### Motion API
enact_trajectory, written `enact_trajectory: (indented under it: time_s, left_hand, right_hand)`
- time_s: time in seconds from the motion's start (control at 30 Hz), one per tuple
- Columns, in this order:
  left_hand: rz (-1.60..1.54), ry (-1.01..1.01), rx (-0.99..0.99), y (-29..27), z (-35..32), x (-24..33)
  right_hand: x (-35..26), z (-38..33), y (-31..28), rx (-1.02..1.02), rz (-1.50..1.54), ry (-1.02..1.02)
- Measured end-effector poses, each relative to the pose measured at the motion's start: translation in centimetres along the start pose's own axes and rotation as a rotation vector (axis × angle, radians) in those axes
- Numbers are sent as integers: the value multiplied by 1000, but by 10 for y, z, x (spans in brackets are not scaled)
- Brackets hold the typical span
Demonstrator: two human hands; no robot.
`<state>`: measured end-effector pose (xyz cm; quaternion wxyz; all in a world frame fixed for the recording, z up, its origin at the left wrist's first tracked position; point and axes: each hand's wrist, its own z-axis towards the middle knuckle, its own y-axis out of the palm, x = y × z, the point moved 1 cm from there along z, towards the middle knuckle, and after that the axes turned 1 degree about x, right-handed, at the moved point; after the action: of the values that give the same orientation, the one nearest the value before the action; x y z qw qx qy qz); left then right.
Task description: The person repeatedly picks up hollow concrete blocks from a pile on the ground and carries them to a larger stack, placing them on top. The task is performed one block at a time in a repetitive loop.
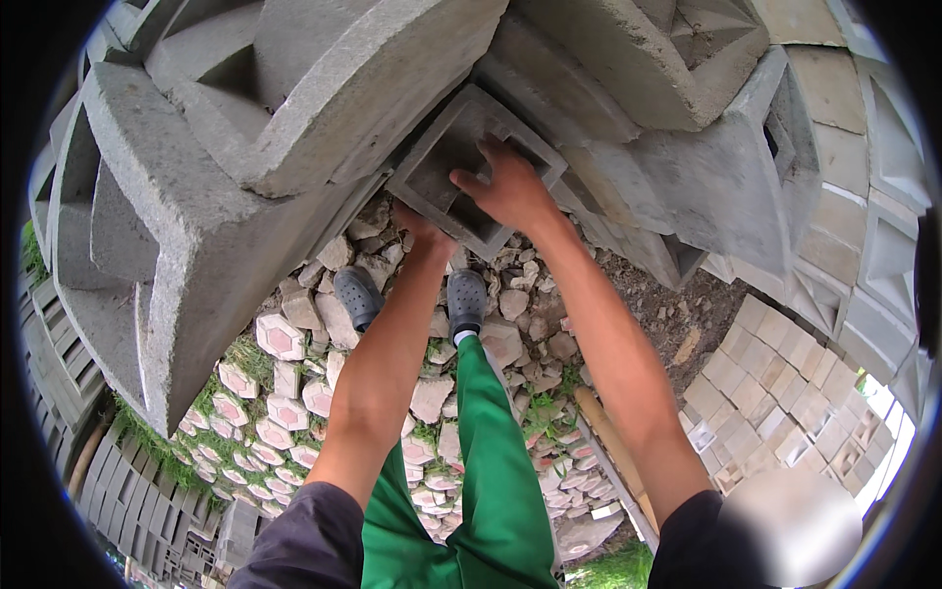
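Observation:
A square grey concrete block (417, 182) with a raised rim and recessed openings is wedged between two stacks of larger concrete blocks. My right hand (508, 187) lies over its face, thumb apart, the fingers bent over an inner edge by an opening. At the block's lower left edge is my left hand (424, 226), gripping from below; most of its fingers are hidden by the block. The block looks tilted against the stacks, above rubble.
Large concrete blocks (216, 187) rise close on the left, and others (648, 59) on the right. Broken stones (510, 302) lie around my grey clogs (467, 299). Hexagonal pavers (280, 336) with grass between them spread behind. Stacked pale blocks (785, 383) stand at right, near a wooden pole (613, 452).

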<state>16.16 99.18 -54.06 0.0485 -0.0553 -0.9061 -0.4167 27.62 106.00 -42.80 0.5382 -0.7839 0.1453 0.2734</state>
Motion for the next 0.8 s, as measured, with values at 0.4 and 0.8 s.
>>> enact_trajectory:
  time_s: [0.4, 0.8]
  left_hand:
    - [986, 374, 249, 9, -35, -14]
    - [973, 365, 124, 7, -6, 5]
  right_hand:
    - [77, -68, 86, 208, 1691, 638]
    - [61, -36, 84, 185, 1780, 571]
